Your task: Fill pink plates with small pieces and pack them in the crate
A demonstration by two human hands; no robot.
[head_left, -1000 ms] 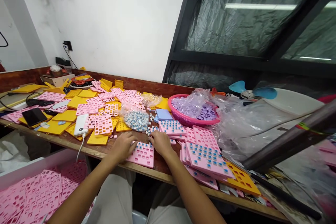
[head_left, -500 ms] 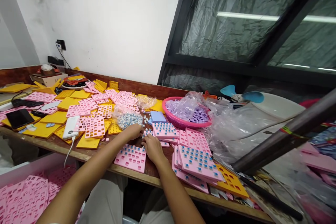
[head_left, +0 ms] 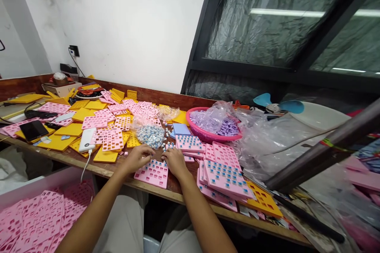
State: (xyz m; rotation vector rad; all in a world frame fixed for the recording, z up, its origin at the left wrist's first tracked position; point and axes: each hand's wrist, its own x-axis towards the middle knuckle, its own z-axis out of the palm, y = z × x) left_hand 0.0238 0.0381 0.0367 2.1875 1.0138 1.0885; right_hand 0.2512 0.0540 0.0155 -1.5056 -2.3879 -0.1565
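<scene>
Left hand and right hand are at a pink slotted board by the surface's front edge; pink basket near back edge.

Left hand drawn back, away from bagged pieces; at pink board

We saw a pink board lying flat and slightly askew near the front edge of the tabletop, its upper face set with rows of squarish recesses. Small blue pieces sat along its far side; nearer recesses showed only pink. Beyond it, we saw blue-and-white pieces heaped together, with loose ones scattered just rightward.
</scene>
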